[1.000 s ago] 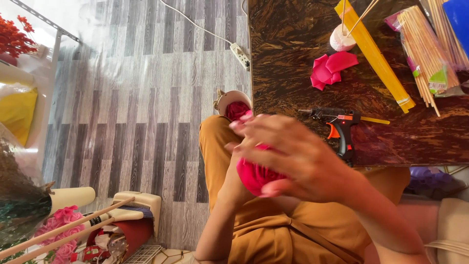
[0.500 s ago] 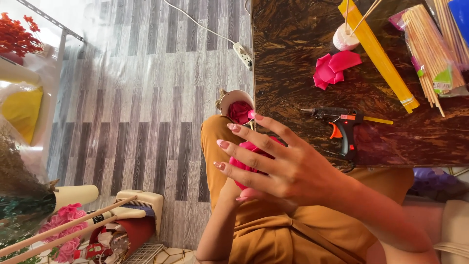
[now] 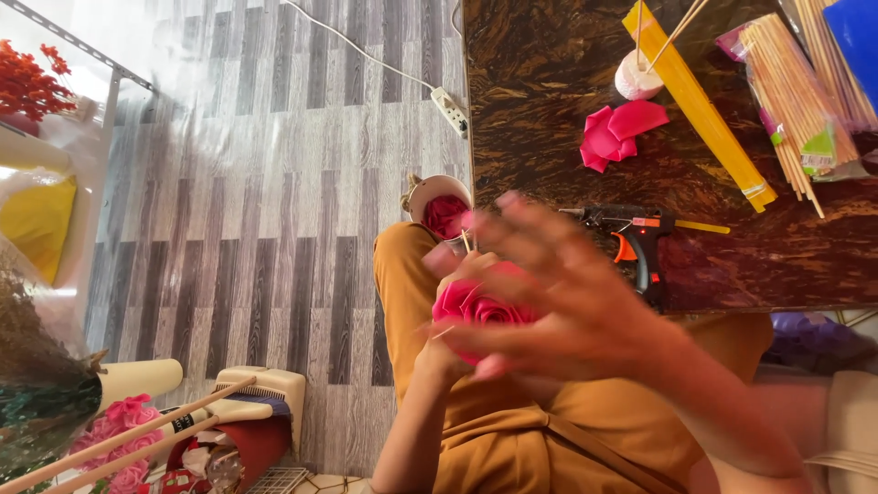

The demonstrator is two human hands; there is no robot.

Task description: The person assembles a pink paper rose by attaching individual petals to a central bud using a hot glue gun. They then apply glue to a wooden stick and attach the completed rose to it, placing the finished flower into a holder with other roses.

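A pink folded rose (image 3: 480, 306) on a thin wooden stick is held over my lap. My left hand (image 3: 441, 352) grips it from below and is mostly hidden behind the flower. My right hand (image 3: 572, 288) hovers over the rose's right side, blurred, with its fingers spread and fingertips at the petals. Beyond my knee, a small bowl (image 3: 422, 194) with pink pieces stands on the floor.
On the dark marble table (image 3: 549, 82) lie a black and orange glue gun (image 3: 640, 240), loose pink petals (image 3: 615, 133), a yellow strip (image 3: 700, 105), a white spool (image 3: 634, 80) and bagged wooden sticks (image 3: 791, 87). A power strip (image 3: 450, 110) lies on the striped floor. Finished pink roses (image 3: 119, 425) lie at the bottom left.
My right hand has lifted off the rose and spread its fingers, uncovering the flower's spiral centre. The left hand has kept the rose in about the same place.
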